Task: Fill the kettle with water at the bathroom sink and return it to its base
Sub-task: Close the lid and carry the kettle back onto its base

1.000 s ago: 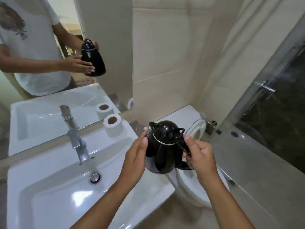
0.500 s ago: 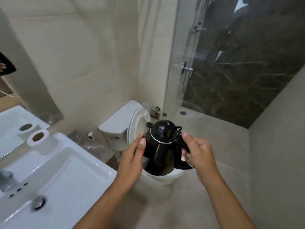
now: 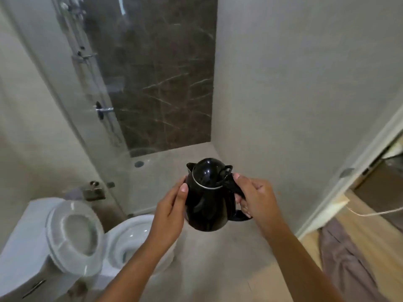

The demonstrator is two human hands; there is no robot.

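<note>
A glossy black kettle (image 3: pixel 207 199) with its domed lid closed is held upright in mid-air at the centre of the view. My right hand (image 3: pixel 256 199) grips its handle on the right side. My left hand (image 3: pixel 172 212) presses flat against the kettle's left side, fingers extended. The spout points away from me to the upper left. The sink and the kettle's base are out of view.
A white toilet (image 3: pixel 72 240) with its lid raised stands at the lower left. Behind it is a glass shower screen (image 3: pixel 91 118) and a dark marble wall (image 3: pixel 165 83). A doorway (image 3: pixel 366 184) opens at the right, with a grey cloth (image 3: pixel 344 262) on the wooden floor.
The view has swung right, from the sink and mirror past the toilet toward the shower and doorway. The kettle stays held in both hands the same way.
</note>
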